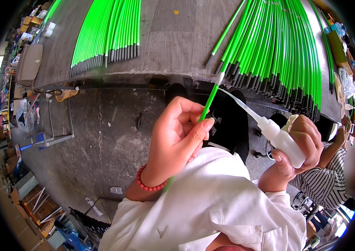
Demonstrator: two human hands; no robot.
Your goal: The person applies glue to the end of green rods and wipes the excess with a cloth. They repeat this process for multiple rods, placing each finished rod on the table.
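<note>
A thin green rod (210, 100) slants up from my left hand (175, 142), pinched between thumb and fingers. Its lower part runs behind my wrist, which wears a red bead bracelet (150, 184). At its upper end shows a short silvery section (220, 78), in line with a green rod on the table; whether the two are joined I cannot tell. My right hand (307, 138) grips a white squeeze bottle (288, 149), tilted so its long thin nozzle (244, 106) points at the rod just below the silvery section. Pale yellow material (290, 123) sits at a right finger.
On the grey wooden table (167, 50) lie a left bundle of green rods (112, 31) and a larger right bundle (273, 46), dark tips toward me. A person in a striped top (325, 184) is at right. A metal frame (58, 138) stands at left.
</note>
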